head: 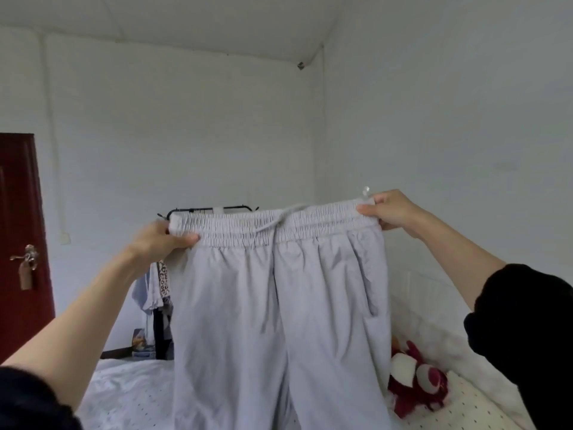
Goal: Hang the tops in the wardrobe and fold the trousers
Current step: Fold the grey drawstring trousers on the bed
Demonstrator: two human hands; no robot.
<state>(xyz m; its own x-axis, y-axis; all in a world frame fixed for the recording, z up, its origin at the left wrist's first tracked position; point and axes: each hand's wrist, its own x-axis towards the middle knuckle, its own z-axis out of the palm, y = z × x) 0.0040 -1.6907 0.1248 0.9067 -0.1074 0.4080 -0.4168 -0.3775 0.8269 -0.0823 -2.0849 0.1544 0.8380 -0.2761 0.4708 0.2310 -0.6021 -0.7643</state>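
Note:
Pale grey trousers (pixel 279 305) with an elastic, drawstring waistband hang spread out in front of me, legs dropping past the bottom of the view. My left hand (pixel 161 240) pinches the left end of the waistband, thumb in front. My right hand (pixel 390 212) pinches the right end, slightly higher. Behind the trousers a black clothes rail (pixel 210 209) shows above the waistband, with several tops (pixel 155 290) hanging below it at the left; most of the rail is hidden.
A bed with a white dotted cover (pixel 130 395) lies below. A red plush toy (pixel 415 380) sits at the right by the white headboard. A dark red door (pixel 21 237) stands at the far left. White walls all round.

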